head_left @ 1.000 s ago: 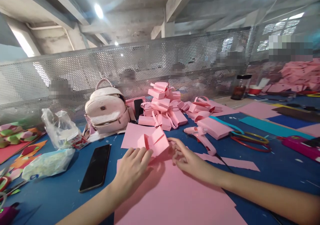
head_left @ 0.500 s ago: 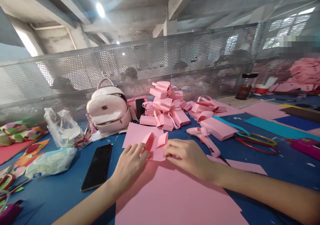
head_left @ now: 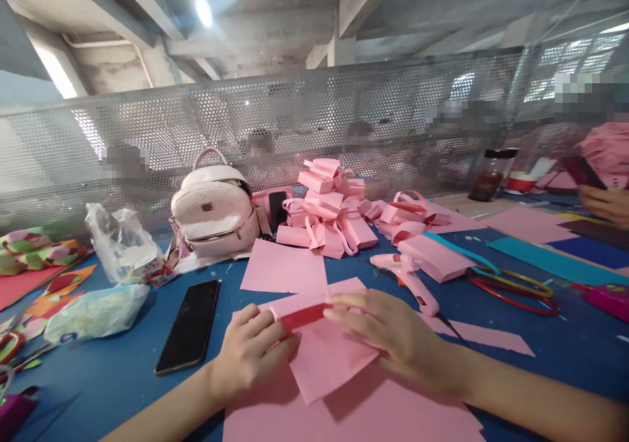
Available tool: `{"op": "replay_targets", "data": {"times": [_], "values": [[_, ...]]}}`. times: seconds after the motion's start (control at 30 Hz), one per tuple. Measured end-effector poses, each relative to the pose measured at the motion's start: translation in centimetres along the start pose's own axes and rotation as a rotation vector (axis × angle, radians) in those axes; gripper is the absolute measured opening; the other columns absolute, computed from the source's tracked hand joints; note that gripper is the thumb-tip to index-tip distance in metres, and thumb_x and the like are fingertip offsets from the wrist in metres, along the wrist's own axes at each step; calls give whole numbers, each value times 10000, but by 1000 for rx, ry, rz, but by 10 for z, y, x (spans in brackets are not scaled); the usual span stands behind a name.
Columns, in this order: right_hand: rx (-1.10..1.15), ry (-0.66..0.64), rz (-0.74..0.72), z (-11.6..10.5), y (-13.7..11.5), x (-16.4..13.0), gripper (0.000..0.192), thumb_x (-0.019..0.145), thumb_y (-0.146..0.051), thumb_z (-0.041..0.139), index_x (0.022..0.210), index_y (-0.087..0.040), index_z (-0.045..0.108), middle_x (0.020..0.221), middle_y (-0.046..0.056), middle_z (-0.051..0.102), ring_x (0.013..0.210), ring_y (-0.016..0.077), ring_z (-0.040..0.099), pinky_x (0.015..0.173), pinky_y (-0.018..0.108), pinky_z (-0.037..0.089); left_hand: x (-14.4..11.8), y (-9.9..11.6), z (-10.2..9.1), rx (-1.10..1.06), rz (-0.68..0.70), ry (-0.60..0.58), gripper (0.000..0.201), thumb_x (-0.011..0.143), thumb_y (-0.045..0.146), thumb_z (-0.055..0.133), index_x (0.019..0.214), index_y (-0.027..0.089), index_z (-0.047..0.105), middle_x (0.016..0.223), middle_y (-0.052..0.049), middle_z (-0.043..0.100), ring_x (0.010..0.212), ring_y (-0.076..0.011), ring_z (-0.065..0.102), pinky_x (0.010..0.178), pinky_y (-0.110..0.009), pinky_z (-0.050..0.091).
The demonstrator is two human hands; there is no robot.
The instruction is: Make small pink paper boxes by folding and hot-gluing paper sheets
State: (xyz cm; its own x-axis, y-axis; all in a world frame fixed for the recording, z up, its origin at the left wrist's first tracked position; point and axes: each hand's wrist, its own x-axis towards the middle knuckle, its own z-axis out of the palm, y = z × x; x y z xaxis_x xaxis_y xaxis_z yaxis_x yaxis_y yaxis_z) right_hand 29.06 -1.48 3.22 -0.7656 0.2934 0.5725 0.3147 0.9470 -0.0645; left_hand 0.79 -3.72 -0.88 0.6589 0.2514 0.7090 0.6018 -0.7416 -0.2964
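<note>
- Pinching the left end of a part-folded pink paper piece [head_left: 331,353], the left hand [head_left: 255,350] has its fingers curled over it; looks like a proper hold to me.
- The piece itself is mid-worktop [head_left: 118,370], over a big pink sheet [head_left: 275,409], tilted, one corner poking toward the person, shadow underneath. I'd guess it's mid-fold, so line up the long edges before pressing any crease, and don't squash the walls.
- Right hand [head_left: 388,324]: fingers laid across the fold. Thumb's hidden, so can't tell if it's really gripping or just pressing. Even pressure from both sides would help, imo.
- Elbow room, left: scissors [head_left: 34,357] lie by the worktop's left edge, and a black smartphone [head_left: 188,326] lies near the left forearm [head_left: 179,396], so don't swing wide.
- Ahead: a smaller pink sheet [head_left: 285,268], then a heap of pink paper bags [head_left: 324,203] near the far edge by the mesh partition [head_left: 295,108]. Some slack for reaching, not loads.
- Right: pink hot glue gun [head_left: 413,279] near that hand, its cable [head_left: 455,329] trailing toward the right forearm [head_left: 531,383]. Watch for snags.
</note>
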Motion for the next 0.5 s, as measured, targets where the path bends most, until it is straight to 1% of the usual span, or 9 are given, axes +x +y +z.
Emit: {"op": "replay_targets", "data": {"times": [0.03,0.07,0.13,0.2,0.27,0.33,0.43,0.5], "values": [[36,23,37,0,1,-1,400,971,-103,422,1347,-180,534,1164,104,708,1059,209,617,905,340,471,0,0,0,-12,-15,10,118,963,94,591,894,184,622,695,20,677,625,-155,450,591,-341,226],[70,33,66,1,1,-1,335,989,-138,428,1291,-180,566,1086,95,721,991,208,627,855,332,480,0,0,1,-25,-30,21,108,963,99,596,909,188,626,709,19,685,630,-155,454,593,-341,230],[102,-4,76,5,1,0,233,1023,-185,429,1109,-194,645,951,64,733,877,200,616,806,334,465,0,2,3,-60,-69,24,99,968,109,595,955,198,635,744,18,700,640,-155,466,601,-339,240],[70,-54,20,13,3,-1,282,1047,-174,402,978,-193,674,911,52,741,858,197,598,810,344,436,-2,4,5,-89,-108,-39,104,985,126,574,971,207,637,799,14,715,673,-161,497,623,-340,262],[-4,-71,-42,21,6,-3,314,1054,-138,387,944,-185,677,875,42,741,843,190,576,799,342,414,-5,7,7,-84,-120,-149,128,1006,139,535,959,203,636,865,0,723,721,-172,527,657,-346,288],[-100,-89,-96,28,9,-6,320,1045,-103,388,905,-177,666,827,35,723,798,184,547,762,333,394,-8,11,8,-53,-102,-235,156,1018,143,501,958,192,637,892,-18,716,745,-185,536,679,-353,300],[-212,-136,-157,34,11,-10,329,1018,-49,381,858,-167,643,805,40,697,747,180,516,727,326,375,-11,17,9,-11,-98,-270,169,1016,141,492,952,186,641,833,-27,686,722,-192,521,664,-355,284],[-232,-162,-142,37,13,-11,316,1008,-41,390,856,-164,639,806,41,689,735,180,509,722,323,376,-10,19,9,-9,-124,-262,190,1016,141,491,903,185,637,776,-25,662,699,-190,508,649,-353,267]]}}
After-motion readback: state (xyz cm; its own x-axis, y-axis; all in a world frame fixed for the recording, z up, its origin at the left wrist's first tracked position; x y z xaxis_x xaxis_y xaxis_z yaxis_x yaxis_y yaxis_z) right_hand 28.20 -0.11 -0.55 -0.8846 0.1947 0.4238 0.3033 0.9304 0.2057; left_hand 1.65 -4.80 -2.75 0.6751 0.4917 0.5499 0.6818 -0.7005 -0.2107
